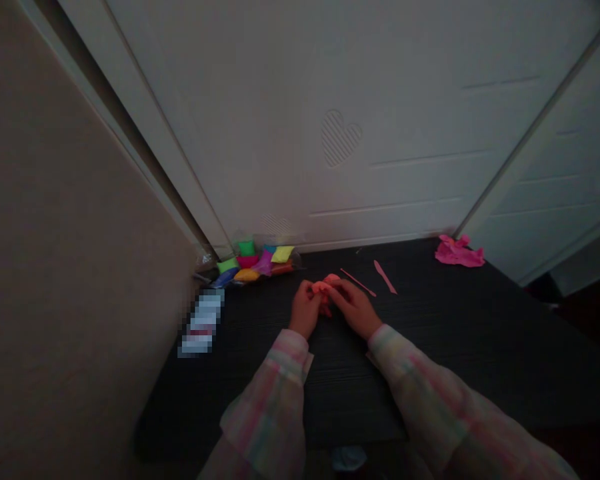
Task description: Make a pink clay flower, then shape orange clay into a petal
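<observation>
Both my hands meet over the dark table (455,347), just above its surface. My left hand (305,310) and my right hand (353,305) pinch a small lump of orange-pink clay (324,286) between their fingers. The fingers of both hands are curled round the lump, which is partly hidden by them. My sleeves are pale plaid.
A pile of small bright clay packets (254,263) lies at the back left. Two pink plastic tools, a thin stick (359,283) and a knife (385,277), lie behind my right hand. A crumpled pink wrapper (459,252) sits far right. A blurred card (203,323) lies left.
</observation>
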A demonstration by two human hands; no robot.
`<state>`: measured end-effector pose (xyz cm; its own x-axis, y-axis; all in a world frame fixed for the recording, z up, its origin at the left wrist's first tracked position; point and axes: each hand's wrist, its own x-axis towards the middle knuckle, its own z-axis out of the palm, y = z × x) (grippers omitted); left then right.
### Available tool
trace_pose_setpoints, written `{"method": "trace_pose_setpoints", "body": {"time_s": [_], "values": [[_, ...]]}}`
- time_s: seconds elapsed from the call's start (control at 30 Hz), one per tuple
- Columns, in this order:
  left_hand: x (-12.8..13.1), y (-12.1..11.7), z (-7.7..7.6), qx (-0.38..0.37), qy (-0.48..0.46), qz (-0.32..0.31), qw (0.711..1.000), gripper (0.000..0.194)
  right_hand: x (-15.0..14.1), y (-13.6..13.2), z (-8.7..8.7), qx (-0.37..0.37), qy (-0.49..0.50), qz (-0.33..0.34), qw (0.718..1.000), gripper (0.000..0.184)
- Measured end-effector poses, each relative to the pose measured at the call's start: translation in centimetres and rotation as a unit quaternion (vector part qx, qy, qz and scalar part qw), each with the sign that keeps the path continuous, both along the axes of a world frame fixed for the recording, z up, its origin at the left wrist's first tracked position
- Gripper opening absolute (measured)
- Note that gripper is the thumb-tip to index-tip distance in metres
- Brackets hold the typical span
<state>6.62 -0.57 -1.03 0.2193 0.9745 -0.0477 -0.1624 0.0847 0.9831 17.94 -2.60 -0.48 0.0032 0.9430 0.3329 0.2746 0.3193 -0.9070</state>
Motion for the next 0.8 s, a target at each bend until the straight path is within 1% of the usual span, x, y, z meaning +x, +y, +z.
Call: {"method": "trace_pose_setpoints", "body": {"time_s": [0.1,0.2,0.33,0.4,0.47,0.57,0.63,0.8], "values": [[-0.2,0.0,0.3,-0.029,-0.054,-0.028,0.998,0.021,0.3,0.5,-0.5,-0.01,0.04,0.001,0.999,0.019],[-0.4,0.0,0.7,-0.056,-0.111,-0.056,0.991,0.026,0.4,0.8,-0.9,-0.009,0.051,-0.002,0.999,0.019],[-0.6,0.0,0.9,-0.076,-0.129,-0.07,0.986,0.028,0.1,0.6,-0.7,-0.044,0.073,0.023,0.996,0.026],[-0.7,0.0,1.0,-0.079,-0.122,-0.074,0.987,0.028,-0.1,0.5,-0.6,-0.067,0.067,0.038,0.995,0.028],[-0.7,0.0,1.0,-0.077,-0.109,-0.07,0.989,0.029,-0.2,0.3,-0.7,-0.074,0.037,0.031,0.996,0.028],[-0.6,0.1,0.8,-0.057,-0.077,-0.056,0.994,0.029,-0.2,0.2,-0.8,-0.065,-0.005,-0.011,0.998,0.026],[-0.4,0.1,0.4,-0.038,-0.049,-0.039,0.997,0.027,-0.3,0.1,-0.7,-0.055,-0.015,-0.035,0.998,0.024],[0.1,-0.1,-0.2,0.043,0.05,0.027,0.997,0.019,-0.5,-0.2,-0.2,-0.027,-0.074,-0.087,0.993,0.019]]}}
